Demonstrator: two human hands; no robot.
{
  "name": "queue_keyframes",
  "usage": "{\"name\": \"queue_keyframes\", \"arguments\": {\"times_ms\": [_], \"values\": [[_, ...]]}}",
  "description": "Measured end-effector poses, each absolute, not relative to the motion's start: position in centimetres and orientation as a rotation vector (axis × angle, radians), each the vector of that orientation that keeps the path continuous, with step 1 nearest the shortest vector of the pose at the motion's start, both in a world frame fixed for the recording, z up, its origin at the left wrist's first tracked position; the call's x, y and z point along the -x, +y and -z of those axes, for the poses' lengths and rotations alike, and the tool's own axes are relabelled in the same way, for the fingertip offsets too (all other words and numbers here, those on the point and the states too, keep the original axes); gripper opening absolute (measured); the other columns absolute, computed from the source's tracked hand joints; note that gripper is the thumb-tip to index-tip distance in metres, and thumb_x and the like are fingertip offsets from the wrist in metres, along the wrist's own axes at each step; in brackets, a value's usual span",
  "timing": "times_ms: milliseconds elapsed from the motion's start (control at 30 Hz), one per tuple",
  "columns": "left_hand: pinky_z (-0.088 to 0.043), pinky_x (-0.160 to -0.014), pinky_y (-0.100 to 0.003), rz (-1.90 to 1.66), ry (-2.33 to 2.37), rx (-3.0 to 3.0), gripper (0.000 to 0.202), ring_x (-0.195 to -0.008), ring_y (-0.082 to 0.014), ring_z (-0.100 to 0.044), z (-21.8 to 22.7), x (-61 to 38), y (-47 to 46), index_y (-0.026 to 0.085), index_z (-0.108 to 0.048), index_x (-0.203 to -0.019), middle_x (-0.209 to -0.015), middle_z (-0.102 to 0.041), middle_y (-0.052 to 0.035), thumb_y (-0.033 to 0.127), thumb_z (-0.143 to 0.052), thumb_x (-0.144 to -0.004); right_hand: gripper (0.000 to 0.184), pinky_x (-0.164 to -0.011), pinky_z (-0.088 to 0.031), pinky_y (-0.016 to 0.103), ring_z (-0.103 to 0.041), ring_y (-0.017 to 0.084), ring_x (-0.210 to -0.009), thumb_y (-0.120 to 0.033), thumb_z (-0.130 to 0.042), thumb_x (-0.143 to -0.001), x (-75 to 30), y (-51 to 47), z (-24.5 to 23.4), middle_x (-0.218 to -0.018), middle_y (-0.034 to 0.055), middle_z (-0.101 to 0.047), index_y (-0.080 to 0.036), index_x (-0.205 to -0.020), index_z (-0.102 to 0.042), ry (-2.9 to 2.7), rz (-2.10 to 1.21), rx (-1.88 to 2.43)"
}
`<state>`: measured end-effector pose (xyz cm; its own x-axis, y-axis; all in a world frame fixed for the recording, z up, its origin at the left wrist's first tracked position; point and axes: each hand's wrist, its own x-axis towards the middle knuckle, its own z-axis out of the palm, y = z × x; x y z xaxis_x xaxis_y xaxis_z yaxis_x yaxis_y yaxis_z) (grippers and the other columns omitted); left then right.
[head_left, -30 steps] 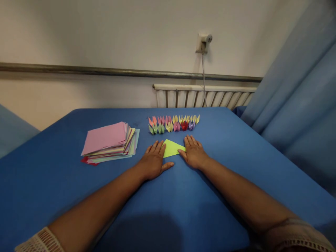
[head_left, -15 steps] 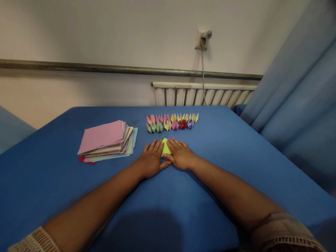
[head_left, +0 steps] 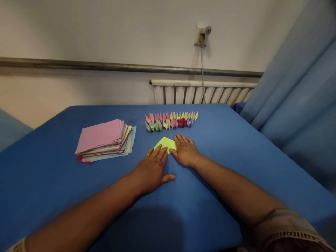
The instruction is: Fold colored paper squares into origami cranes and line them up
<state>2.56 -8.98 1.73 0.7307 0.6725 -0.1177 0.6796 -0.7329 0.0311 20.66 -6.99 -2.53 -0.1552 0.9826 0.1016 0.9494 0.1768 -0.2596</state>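
Both bare forearms come in from the lower corners and converge toward the middle, the right forearm (head_left: 236,192) emerging from a pale lace-edged cuff (head_left: 291,231). The left hand (head_left: 152,168) lies flat, palm down, fingers together and pointing forward, with its thumb (head_left: 169,179) splayed out to the right. The right hand (head_left: 186,154) is spread palm down just ahead of it, fingers angled forward and slightly left, its thumb close to the left fingertips, though whether they touch is hard to tell
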Motion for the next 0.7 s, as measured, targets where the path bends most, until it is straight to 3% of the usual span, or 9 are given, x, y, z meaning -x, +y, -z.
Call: {"name": "queue_keyframes", "arguments": {"times_ms": [167, 267, 433, 567, 700], "values": [[-0.030, -0.102, -0.057, 0.225, 1.316, -2.823, 0.080, -0.128, -0.0442, -0.040, -3.5, -1.8, -9.4, 0.007, -0.061, -0.121, -0.133, -0.051, -0.0277, 0.072, -0.048, -0.076, 0.059, -0.111, -0.020, 0.043, -0.024, 0.027, -0.141, -0.035, -0.030, -0.093, -20.9, -7.0, 2.4, -0.153, 0.0117, -0.030, -0.008, -0.145, -0.031, -2.181, -0.203, 1.913], [-0.044, -0.085, -0.049, 0.393, 1.443, -2.850, 0.068, -0.105, -0.0406, -0.057, -4.4, -1.7, -9.7, 0.010, -0.071, -0.101, -0.112, -0.064, -0.0255, 0.069, -0.048, -0.077, 0.058, -0.111, -0.021, 0.044, -0.024, 0.028, -0.140, -0.027, -0.032, -0.090, -21.2, -6.8, 2.3, -0.153, 0.0117, -0.031, -0.008, -0.145, -0.031, -2.135, -0.231, 1.968], [-0.048, -0.066, -0.041, 0.526, 1.487, -2.844, 0.061, -0.078, -0.0348, -0.065, -5.3, -1.2, -9.5, 0.012, -0.074, -0.080, -0.087, -0.069, -0.0213, 0.064, -0.042, -0.083, 0.059, -0.108, -0.026, 0.041, -0.030, 0.026, -0.137, -0.013, -0.035, -0.085, -22.2, -6.1, 2.3, -0.150, 0.0129, -0.035, -0.010, -0.144, -0.033, -2.026, -0.255, 2.061], [-0.048, -0.064, -0.039, 0.454, 1.581, -2.801, 0.057, -0.073, -0.0325, -0.065, -6.1, -0.2, -7.9, 0.012, -0.072, -0.077, -0.078, -0.069, -0.0186, 0.059, -0.040, -0.086, 0.055, -0.103, -0.031, 0.039, -0.036, 0.025, -0.132, -0.007, -0.035, -0.084, -23.0, -5.6, 2.1, -0.145, 0.0132, -0.041, -0.014, -0.138, -0.043, -2.013, -0.230, 2.040], [-0.048, -0.075, -0.042, 0.205, 1.624, -2.845, 0.053, -0.085, -0.0326, -0.064, -5.6, 0.0, -5.9, 0.012, -0.067, -0.094, -0.092, -0.069, -0.0174, 0.057, -0.041, -0.087, 0.052, -0.101, -0.032, 0.040, -0.040, 0.026, -0.129, -0.008, -0.035, -0.085, -23.4, -5.4, 2.0, -0.145, 0.0123, -0.041, -0.016, -0.135, -0.048, -1.988, -0.231, 2.066]]}}
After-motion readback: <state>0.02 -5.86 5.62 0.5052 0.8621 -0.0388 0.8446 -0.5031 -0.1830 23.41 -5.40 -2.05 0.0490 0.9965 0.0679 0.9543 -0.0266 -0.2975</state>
